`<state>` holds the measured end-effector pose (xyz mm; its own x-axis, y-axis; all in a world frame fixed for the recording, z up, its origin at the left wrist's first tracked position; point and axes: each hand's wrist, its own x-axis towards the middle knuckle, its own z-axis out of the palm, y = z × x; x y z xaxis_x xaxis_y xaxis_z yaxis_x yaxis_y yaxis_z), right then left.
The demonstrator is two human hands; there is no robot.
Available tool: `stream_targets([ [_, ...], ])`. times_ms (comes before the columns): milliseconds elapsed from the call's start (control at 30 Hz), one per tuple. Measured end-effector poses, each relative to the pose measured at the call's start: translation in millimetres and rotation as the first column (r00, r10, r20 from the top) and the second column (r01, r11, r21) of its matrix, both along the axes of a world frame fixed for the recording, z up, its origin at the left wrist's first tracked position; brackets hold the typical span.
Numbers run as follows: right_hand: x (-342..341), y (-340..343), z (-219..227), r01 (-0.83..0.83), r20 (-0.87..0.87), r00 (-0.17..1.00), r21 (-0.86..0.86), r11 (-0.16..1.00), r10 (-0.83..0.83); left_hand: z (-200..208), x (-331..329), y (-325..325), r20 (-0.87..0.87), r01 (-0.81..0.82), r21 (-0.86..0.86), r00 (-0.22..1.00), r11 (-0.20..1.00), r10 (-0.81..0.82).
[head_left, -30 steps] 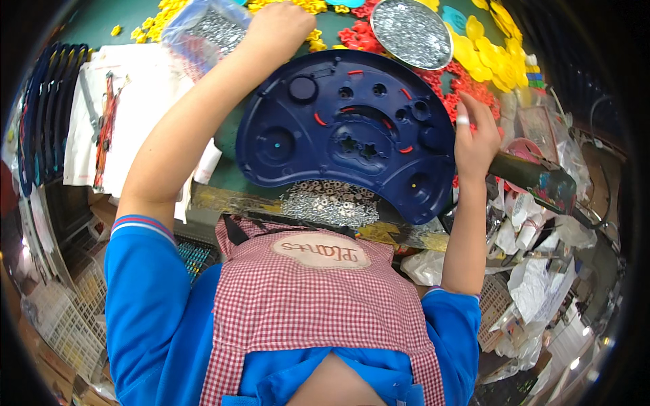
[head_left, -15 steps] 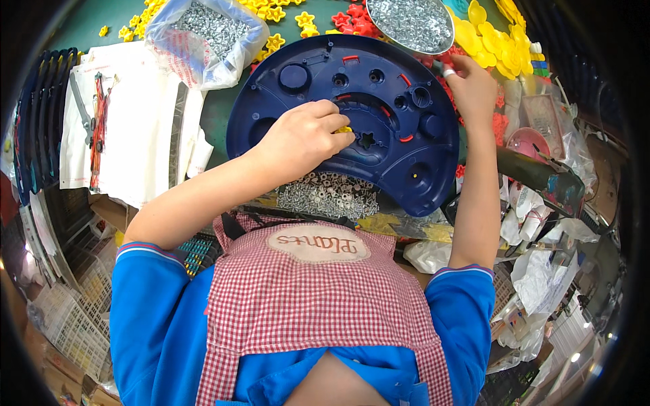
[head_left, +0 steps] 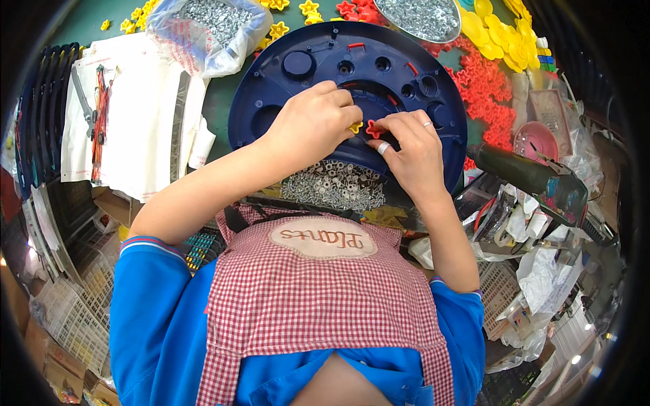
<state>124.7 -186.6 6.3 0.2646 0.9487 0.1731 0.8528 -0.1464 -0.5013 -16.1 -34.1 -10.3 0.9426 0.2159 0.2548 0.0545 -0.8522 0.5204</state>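
Observation:
A dark blue, crescent-shaped plastic shell lies in front of me, its moulded hollows and posts facing up. My left hand is over its middle, fingers closed on a small yellow plastic star; whether the star sits in a hole is hidden by the fingers. Right beside it, my right hand pinches a red plastic star between thumb and fingers, over the shell's inner part. Several small red strips are fitted in the shell.
Screws and washers lie at the near edge. Behind are a bag-lined box of screws, a metal bowl of screws and yellow stars. Red stars pile up on the right, by a dark-handled power tool.
My right hand has come from the red pile at the far right to the shell's middle, bringing a red star. The left hand stays on the yellow star; the shell has shifted slightly away.

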Motion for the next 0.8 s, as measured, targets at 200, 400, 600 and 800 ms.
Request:
stream_targets([
  [200,0.4,0.6,-5.5,0.001,0.038,0.999,-0.017,1.000,0.000,3.1,6.7,1.2,-0.060,-0.020,0.061,0.998,0.998,0.023],
  [400,-8.6,-8.5,7.6,0.025,-0.002,1.000,0.066,0.997,-0.025,11.9,-15.6,-4.2,0.099,-0.046,0.125,0.995,0.991,0.034],
  [600,-47.9,-33.8,-3.7,-0.167,0.128,0.978,0.002,0.986,0.165,5.6,-64.8,-56.1,-0.148,0.145,0.082,0.980,0.986,-0.132],
  [800,-49.7,-28.6,-0.7,-0.174,0.195,0.963,-0.063,0.983,0.183,-5.2,-60.8,-57.3,-0.165,0.169,0.105,0.975,0.980,-0.150],
])
